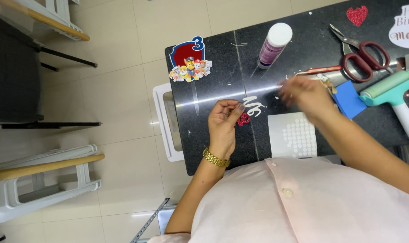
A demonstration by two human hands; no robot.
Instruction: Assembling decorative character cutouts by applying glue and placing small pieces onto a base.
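My left hand [224, 121] rests on the black tabletop [213, 63], its thumb and fingers pinching the edge of a small cut-out with white script and a red glitter piece [248, 112]. My right hand [306, 95] hovers blurred just right of it, fingers drawn together; whether it holds anything small I cannot tell. A white sheet of round foam dots [295, 135] lies below the right hand. A gold bracelet sits on my left wrist.
A glue bottle [273, 44], red-handled scissors [363, 55], a blue block [349, 99], a teal roller [397, 95], a red glitter heart [357, 15], a white lettered cut-out [407, 26] and a cartoon cake topper [190, 62] lie on the table. Chairs [38, 175] stand left.
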